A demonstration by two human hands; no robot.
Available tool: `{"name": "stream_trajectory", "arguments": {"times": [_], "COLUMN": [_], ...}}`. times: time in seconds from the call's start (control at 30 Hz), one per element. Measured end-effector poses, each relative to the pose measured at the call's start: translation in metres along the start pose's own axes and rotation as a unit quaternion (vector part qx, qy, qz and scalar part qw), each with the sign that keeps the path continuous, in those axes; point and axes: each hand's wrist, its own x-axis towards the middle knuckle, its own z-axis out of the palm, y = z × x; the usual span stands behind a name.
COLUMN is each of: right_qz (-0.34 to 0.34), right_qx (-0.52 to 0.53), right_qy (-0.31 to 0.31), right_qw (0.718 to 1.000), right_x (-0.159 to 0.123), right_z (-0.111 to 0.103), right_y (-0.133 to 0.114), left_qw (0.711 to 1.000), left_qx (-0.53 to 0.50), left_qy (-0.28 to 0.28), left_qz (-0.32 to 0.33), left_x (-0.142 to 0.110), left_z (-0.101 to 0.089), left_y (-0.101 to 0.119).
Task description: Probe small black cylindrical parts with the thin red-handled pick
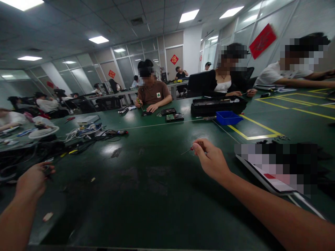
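In the head view my right hand (210, 158) is closed around a small screwdriver (192, 149) with a red handle. Its thin metal shaft points left, held over the green table (162, 216). At the left side, my left hand (31, 181) pinches a small dark object (47, 170) between thumb and fingers. What that object is I cannot make out. Dark cables (86, 148) lie just beyond my left hand.
A tablet-like device (270, 176) with a white cable lies to the right. Farther back are a blue bin (229, 118), a black tray (217, 106) and hard-drive-like parts (174, 117). A co-worker (154, 91) sits opposite. Small scraps (47, 217) lie near the front edge.
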Motion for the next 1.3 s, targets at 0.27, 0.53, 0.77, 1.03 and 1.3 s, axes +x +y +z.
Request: {"name": "stream_trajectory", "arguments": {"times": [0.27, 0.53, 0.77, 1.03, 1.3], "right_qz": [0.008, -0.008, 0.011, 0.028, 0.021], "right_qx": [-0.002, -0.012, 0.075, 0.188, 0.167], "right_qy": [-0.002, -0.021, -0.010, -0.013, -0.016], "right_qw": [1.000, 1.000, 0.997, 0.982, 0.986], "right_x": [0.000, -0.001, -0.003, -0.005, -0.004], "right_z": [-0.003, -0.004, -0.001, 0.005, 0.007], "right_y": [-0.004, -0.004, 0.002, 0.002, 0.008], "left_qw": [0.967, 0.892, 0.831, 0.819, 0.804], "left_qx": [-0.157, -0.025, -0.021, -0.029, -0.051], "left_qy": [-0.196, -0.404, -0.469, -0.449, -0.456], "left_qz": [0.051, 0.204, 0.299, 0.356, 0.379], "left_x": [-0.050, -0.163, -0.218, -0.205, -0.207], "left_z": [0.103, 0.197, 0.236, 0.243, 0.240], "left_y": [0.046, 0.097, 0.084, 0.057, 0.062]}}
